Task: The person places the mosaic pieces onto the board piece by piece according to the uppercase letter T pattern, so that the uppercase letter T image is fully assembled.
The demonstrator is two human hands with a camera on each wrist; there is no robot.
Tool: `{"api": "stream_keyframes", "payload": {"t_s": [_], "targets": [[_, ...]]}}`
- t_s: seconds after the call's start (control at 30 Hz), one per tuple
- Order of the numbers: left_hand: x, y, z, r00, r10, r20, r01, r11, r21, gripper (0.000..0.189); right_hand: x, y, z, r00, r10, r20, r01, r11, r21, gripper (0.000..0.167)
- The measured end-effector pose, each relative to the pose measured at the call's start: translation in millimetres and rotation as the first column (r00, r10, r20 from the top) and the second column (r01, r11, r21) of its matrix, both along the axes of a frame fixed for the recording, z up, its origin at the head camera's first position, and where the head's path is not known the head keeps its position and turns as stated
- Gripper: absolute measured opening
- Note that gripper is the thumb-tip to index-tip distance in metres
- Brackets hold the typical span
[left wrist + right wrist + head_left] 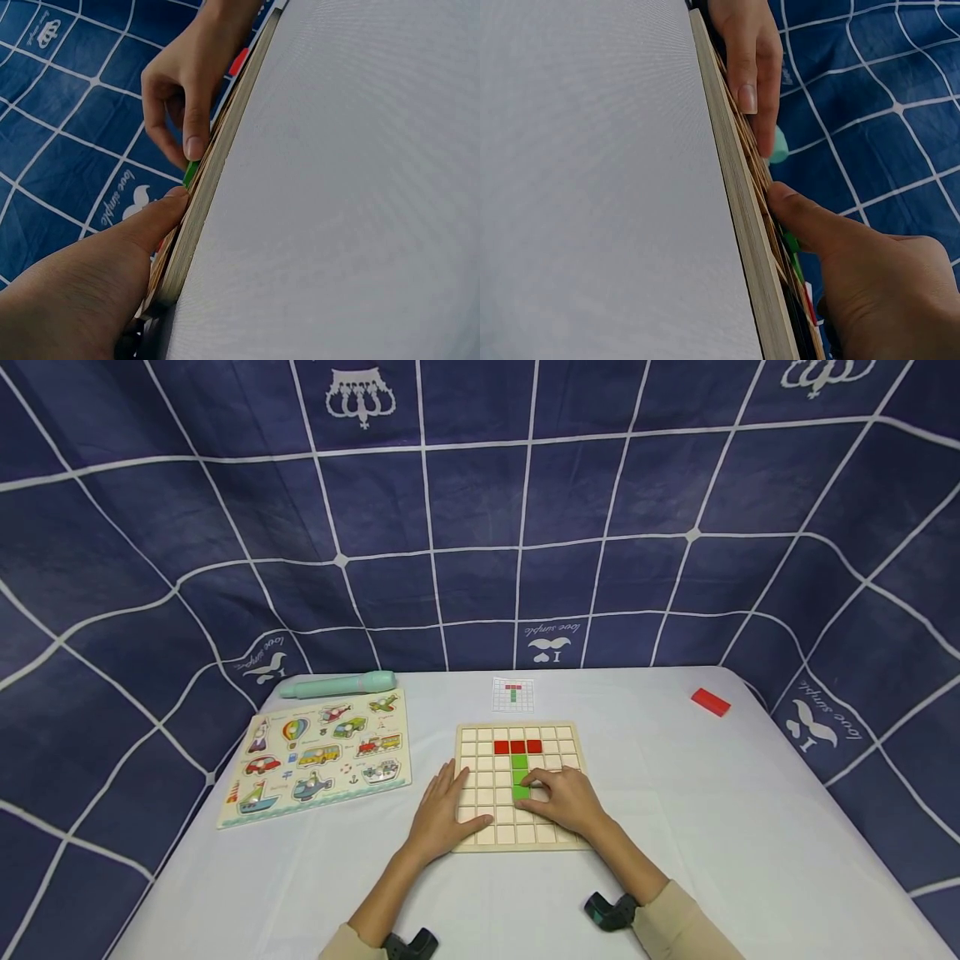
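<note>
A pale wooden grid board point(486, 837) lies flat on the white table. Three red tiles point(517, 747) form a row near its far edge, with green tiles point(519, 762) in a column below the middle one. My right hand point(567, 799) pinches the nearest green tile point(521, 792) between thumb and fingers, at the column's near end. In the left wrist view this green tile point(190, 173) shows between the fingertips at board level. Fingers spread, my left hand point(438, 820) rests on the board's left side, its thumb reaching over the near left squares.
Beyond the board lies a small card point(513, 695) printed with a red and green T pattern. A vehicle picture puzzle point(318, 752) sits at left, a mint-green cylinder point(337, 685) behind it. One red block point(710, 702) lies far right. A checked blue curtain point(480, 510) surrounds the table.
</note>
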State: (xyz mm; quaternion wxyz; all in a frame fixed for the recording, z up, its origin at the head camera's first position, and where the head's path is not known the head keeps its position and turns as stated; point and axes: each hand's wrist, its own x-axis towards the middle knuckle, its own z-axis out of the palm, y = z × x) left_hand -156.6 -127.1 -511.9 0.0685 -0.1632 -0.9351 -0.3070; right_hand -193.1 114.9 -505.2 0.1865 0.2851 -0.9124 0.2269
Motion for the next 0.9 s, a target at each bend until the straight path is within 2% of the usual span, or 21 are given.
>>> {"api": "stream_keyframes", "payload": {"t_s": [0.73,0.9], "targets": [[-1.9,1.1,0.9,1.0,0.004,0.001,-0.004,1.0,-0.016,0.09,-1.7,3.6,-1.5,1.0,0.013,-0.027,-0.013,1.0,-0.014,0.033],[-2.6,1.2,0.3,1.0,-0.005,-0.016,0.004,1.0,-0.006,0.09,-0.6,6.6,2.5,0.999,0.036,0.005,-0.036,0.999,-0.026,0.032]]}}
